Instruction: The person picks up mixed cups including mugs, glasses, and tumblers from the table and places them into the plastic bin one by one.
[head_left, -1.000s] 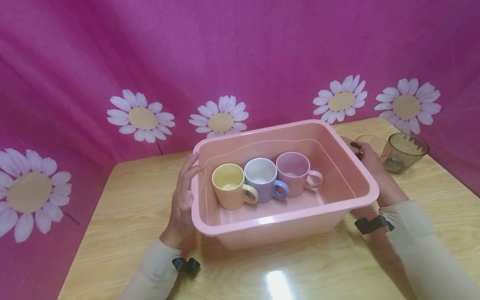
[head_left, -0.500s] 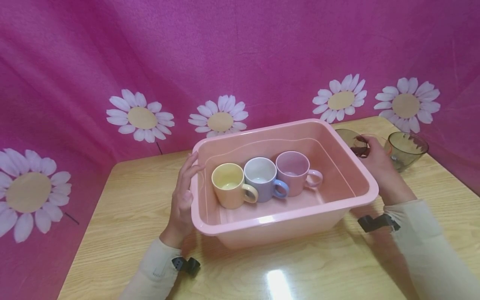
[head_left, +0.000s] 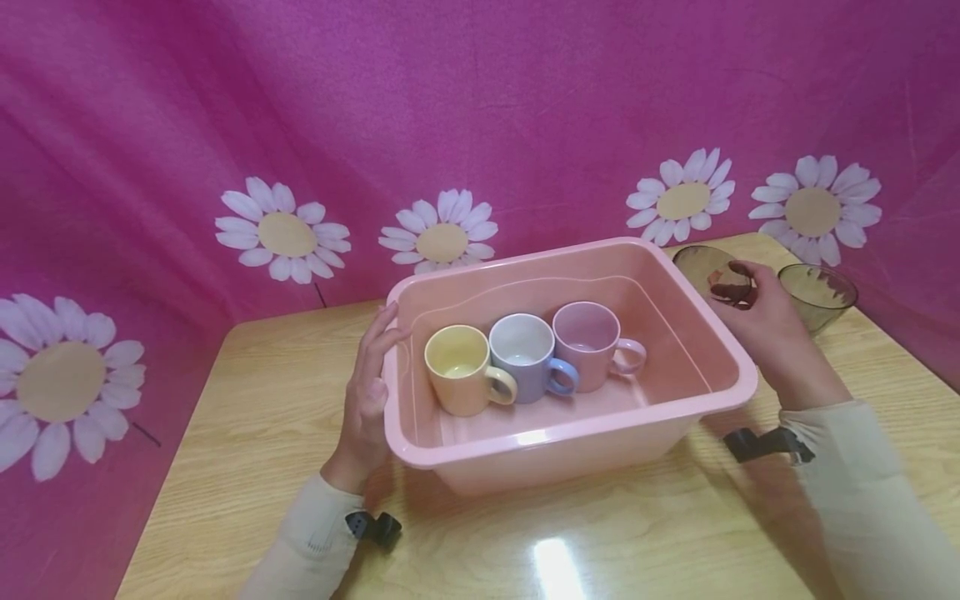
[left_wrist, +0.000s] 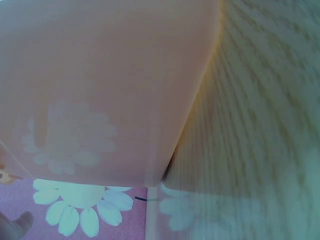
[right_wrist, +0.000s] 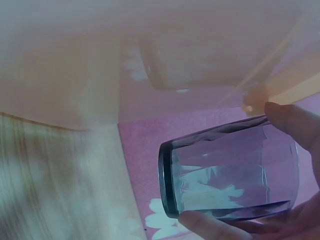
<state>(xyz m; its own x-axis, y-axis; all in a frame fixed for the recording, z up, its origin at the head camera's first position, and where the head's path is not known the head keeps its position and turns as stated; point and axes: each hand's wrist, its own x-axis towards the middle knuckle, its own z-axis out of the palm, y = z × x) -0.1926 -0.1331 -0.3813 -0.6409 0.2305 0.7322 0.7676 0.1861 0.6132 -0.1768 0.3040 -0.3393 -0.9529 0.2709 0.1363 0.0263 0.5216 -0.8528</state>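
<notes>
A pink plastic basin stands on the table with three mugs inside: a yellow mug, a blue mug with a white inside, and a pink-purple mug. My left hand rests against the basin's left side, its fairly straight fingertips at the rim. Beyond the right rim, my right hand grips a dark see-through drinking glass. In the right wrist view this glass shows between thumb and fingers, close to the basin's outer wall.
Another dark drinking glass stands on the wooden table right behind the right hand. At the back hangs a magenta cloth printed with large white daisies.
My right hand has moved rightward and slightly up with the dark glass, which shows more above the basin's rim. The hand now covers the orange-rimmed glass. The left hand and basin stay put.
</notes>
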